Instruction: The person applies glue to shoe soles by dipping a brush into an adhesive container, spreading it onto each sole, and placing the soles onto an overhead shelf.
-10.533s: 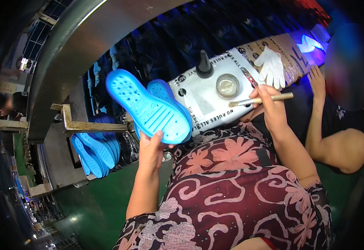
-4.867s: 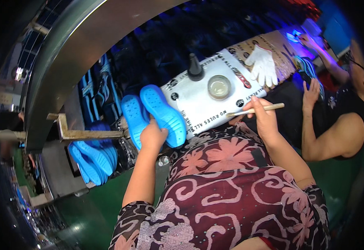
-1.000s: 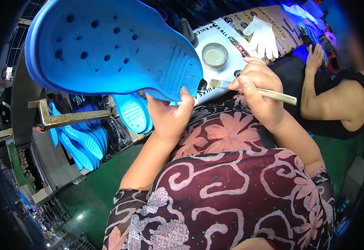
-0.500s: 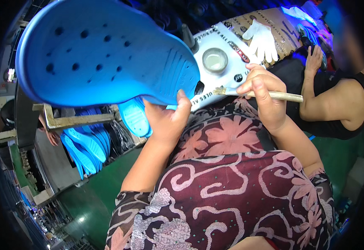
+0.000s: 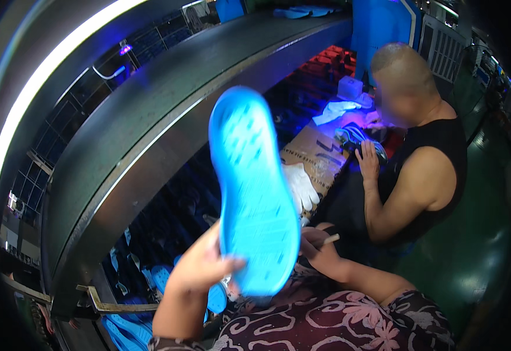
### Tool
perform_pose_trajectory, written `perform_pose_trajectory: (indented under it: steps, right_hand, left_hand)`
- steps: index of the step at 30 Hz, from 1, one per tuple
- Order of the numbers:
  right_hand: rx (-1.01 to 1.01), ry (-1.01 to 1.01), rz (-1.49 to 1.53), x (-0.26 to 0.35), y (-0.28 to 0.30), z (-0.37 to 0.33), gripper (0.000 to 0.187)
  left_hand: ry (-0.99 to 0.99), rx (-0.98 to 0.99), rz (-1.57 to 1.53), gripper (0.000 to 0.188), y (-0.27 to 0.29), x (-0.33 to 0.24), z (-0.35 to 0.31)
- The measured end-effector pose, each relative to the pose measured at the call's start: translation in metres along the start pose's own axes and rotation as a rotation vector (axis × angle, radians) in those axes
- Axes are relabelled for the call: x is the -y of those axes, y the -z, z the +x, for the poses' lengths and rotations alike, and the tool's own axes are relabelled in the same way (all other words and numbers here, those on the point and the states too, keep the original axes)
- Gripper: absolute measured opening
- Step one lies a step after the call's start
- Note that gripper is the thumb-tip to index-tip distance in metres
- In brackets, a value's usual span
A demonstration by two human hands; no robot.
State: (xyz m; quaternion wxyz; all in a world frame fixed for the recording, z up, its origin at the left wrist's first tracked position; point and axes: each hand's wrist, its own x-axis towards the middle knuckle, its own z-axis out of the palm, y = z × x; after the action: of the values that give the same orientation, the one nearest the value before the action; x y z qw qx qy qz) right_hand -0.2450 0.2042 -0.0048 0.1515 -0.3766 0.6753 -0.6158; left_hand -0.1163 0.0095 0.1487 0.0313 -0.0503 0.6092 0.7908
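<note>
"Left hand?"
"Left hand (image 5: pixel 200 263) is clamping the blue shoe sole (image 5: pixel 258 205) by its lower end, thumb pressing its face. Sole is rising steeply in the air left of the white glove (image 5: pixel 305 192), partly covering it."
"Right hand?"
"Right hand (image 5: pixel 324 257) is curling around a pale handle (image 5: pixel 333 238) below the glove; other end is hiding from view."
"Nearby?"
"Cardboard (image 5: pixel 302 146) is lying under the glove, co-worker (image 5: pixel 424 175) is working right of it, spare blue soles (image 5: pixel 128 332) are lying well lower left."
</note>
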Motion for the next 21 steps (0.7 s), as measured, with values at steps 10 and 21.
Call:
perform_pose_trajectory:
  steps: [10,21]
  right_hand:
    - [-0.078,-0.051,0.078,-0.011,0.024,0.009,0.036]
    - [-0.043,-0.198,0.294,-0.049,0.003,0.009,0.037]
  left_hand:
    - [-0.615,-0.119,-0.428,0.046,-0.032,-0.111,0.215]
    - [-0.197,-1.03,0.677,0.029,0.125,0.199,-0.087]
